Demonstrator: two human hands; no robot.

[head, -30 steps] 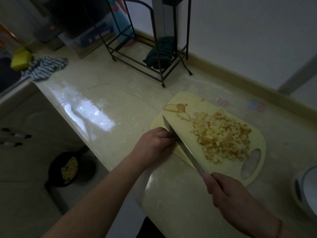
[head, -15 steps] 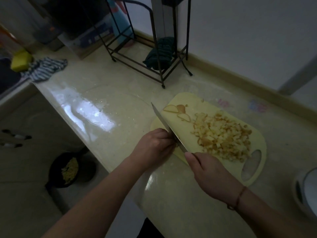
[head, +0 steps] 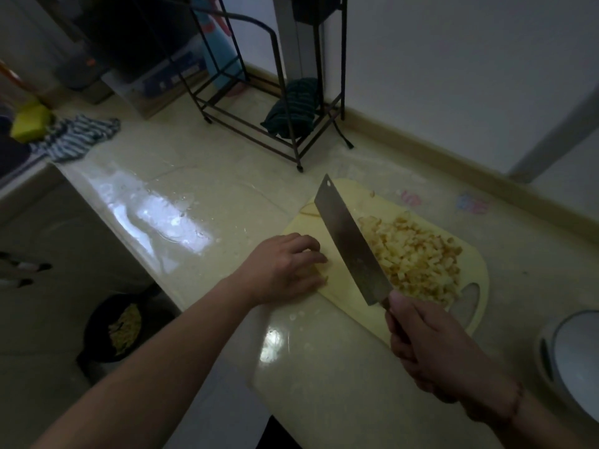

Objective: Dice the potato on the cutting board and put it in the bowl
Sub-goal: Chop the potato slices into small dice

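Head view: the diced potato (head: 411, 254) lies heaped on the right half of the pale yellow cutting board (head: 343, 286), the pile stretching roughly from 11 o'clock to 5 o'clock along the board. The board itself runs its long axis the same way on the countertop (head: 201, 189), with its cut-out handle hole at the 5 o'clock end.

The cleaver (head: 350, 241) has its broad blade face turned toward the camera, standing tilted against the left flank of the pile; the blade's far end, with a small hole in it, points to 11 o'clock, and the handle end points to 5 o'clock. The right hand (head: 428, 348) grips the handle, fingers curled round it, thumb up near the blade's heel.

The left hand (head: 285, 267) rests on the board's 9 o'clock edge, fingers bent down onto it; whether it pinches anything beneath cannot be told.

At 12 o'clock stands a black wire rack (head: 269, 102) holding a dark green cloth (head: 293, 108). A striped towel (head: 77, 136) and a yellow sponge (head: 29, 123) lie at 10 o'clock. A white rounded vessel (head: 573, 361) sits at 4 o'clock, cut off by the frame. Down at 8 o'clock, below the counter, a dark bin (head: 120, 328) holds yellowish scraps. Faint pink and blue marks on the counter at 2 o'clock are unreadable.
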